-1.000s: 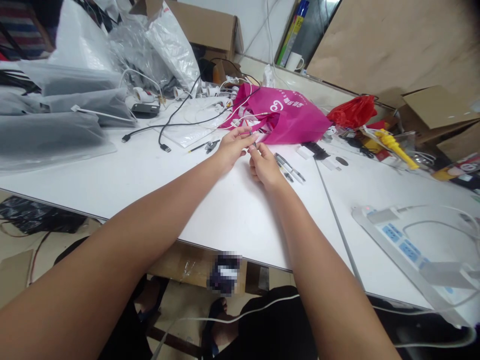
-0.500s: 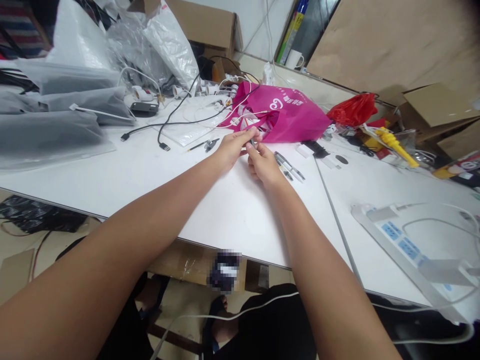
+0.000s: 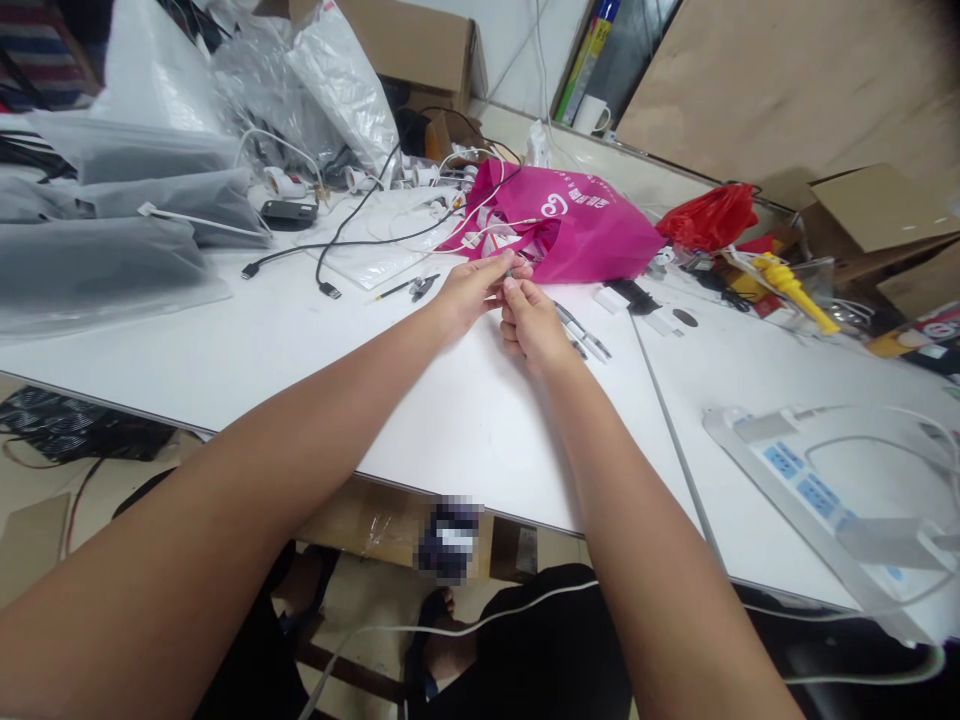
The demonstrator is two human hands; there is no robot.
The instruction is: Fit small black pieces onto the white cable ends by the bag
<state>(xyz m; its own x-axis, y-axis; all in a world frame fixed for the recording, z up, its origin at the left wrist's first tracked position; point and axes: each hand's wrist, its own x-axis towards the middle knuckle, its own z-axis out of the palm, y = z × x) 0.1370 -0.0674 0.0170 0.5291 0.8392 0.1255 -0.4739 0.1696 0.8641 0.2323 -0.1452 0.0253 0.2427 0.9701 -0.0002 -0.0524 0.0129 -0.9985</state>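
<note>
- Pinching a small dark object (image 3: 510,272), the left hand (image 3: 471,290) and right hand (image 3: 531,322) are meeting fingertip to fingertip.
- Lying just behind them is a pink bag (image 3: 577,225) on the white table (image 3: 300,330).

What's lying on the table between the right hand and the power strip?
In the head view, a few pens lie just beside the right hand; beyond them only bare white table up to the power strip.

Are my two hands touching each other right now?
Touching. The head view shows the left hand and right hand meeting at the fingertips around a small dark part.
</note>
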